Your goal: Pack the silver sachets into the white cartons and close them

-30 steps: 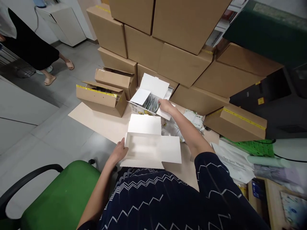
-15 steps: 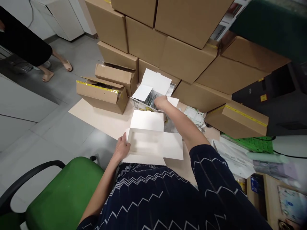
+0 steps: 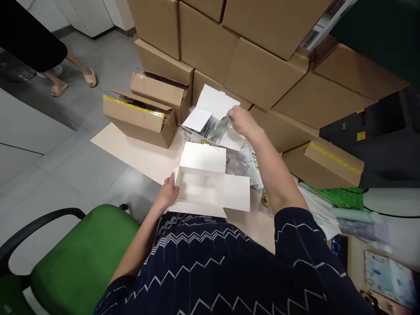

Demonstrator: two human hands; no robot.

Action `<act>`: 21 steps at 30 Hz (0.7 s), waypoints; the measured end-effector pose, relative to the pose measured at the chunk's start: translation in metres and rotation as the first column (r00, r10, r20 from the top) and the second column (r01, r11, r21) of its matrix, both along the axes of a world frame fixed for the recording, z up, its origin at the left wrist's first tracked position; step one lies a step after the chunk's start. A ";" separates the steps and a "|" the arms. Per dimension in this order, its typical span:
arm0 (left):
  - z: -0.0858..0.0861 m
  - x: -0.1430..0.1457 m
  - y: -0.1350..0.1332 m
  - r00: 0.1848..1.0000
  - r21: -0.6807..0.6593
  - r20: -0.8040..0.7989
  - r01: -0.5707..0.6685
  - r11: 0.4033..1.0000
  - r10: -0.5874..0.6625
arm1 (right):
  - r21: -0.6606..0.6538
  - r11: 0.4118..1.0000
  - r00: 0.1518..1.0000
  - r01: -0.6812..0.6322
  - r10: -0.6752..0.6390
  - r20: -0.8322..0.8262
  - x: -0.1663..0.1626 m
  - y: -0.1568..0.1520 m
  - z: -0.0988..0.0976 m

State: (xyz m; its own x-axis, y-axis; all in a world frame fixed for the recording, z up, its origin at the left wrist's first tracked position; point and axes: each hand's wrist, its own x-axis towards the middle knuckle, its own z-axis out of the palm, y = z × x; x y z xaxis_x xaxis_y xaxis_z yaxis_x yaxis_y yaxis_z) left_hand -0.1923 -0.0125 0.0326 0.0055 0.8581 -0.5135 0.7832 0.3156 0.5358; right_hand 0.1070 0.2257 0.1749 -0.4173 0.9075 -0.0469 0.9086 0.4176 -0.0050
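Taking the open white box (image 3: 200, 186) as the landmark, the green chair (image 3: 85, 249) stands on the floor to its left and nearer the wearer, while a yellow-taped carton (image 3: 134, 120) sits on the tabletop (image 3: 141, 157) to its left and farther off, with a plain brown carton (image 3: 160, 94) behind that. The left hand (image 3: 168, 192) is closed on the box's left wall, thumb toward the rim. The box looks like light, fairly stiff card that would dent or bow under a hard squeeze, so a gentle hold on a wall suits it better than one on its loose flaps. Just beyond it stands the printed box (image 3: 193, 135), flaps spread, with packets inside. The task's thing, a silvery pouch (image 3: 220, 127), slants above that opening, its upper end pinched in the fingertips of the right hand (image 3: 244, 121); whether its lower end is free of the packets I cannot tell. It seems light, limp and rather slick, probably best gripped by an edge, sparing the contents. The hands are well apart. Loose packets (image 3: 246, 164) lie right of the landmark, and farther right rests another taped carton (image 3: 324, 164).
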 end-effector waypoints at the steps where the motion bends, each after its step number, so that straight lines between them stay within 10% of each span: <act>1: -0.003 0.000 0.000 1.000 0.019 0.014 -0.015 1.000 0.015 | 0.066 0.998 0.997 -0.004 0.009 -0.077 0.009 -0.010 0.015; 5: -0.017 -0.005 -0.005 0.988 0.085 0.126 -0.095 0.992 0.084 | 0.312 0.950 0.862 -0.022 0.177 -0.476 0.034 -0.074 0.070; 8: -0.021 -0.008 -0.009 0.969 0.109 0.227 -0.126 0.986 0.099 | 0.237 0.959 0.745 -0.153 0.269 -0.610 0.027 -0.123 0.082; 14: -0.020 -0.008 -0.010 0.951 0.104 0.291 -0.136 0.985 0.101 | -0.230 0.814 0.806 -0.533 0.405 -0.432 -0.047 -0.164 -0.004; 17: -0.020 -0.008 -0.009 0.948 0.100 0.300 -0.139 0.985 0.103 | -0.255 0.795 0.813 -0.551 0.442 -0.378 -0.077 -0.161 -0.046; 21: -0.019 -0.008 -0.008 0.947 0.106 0.303 -0.142 0.984 0.104 | -0.193 0.770 0.777 -0.609 0.528 -0.343 -0.090 -0.154 -0.052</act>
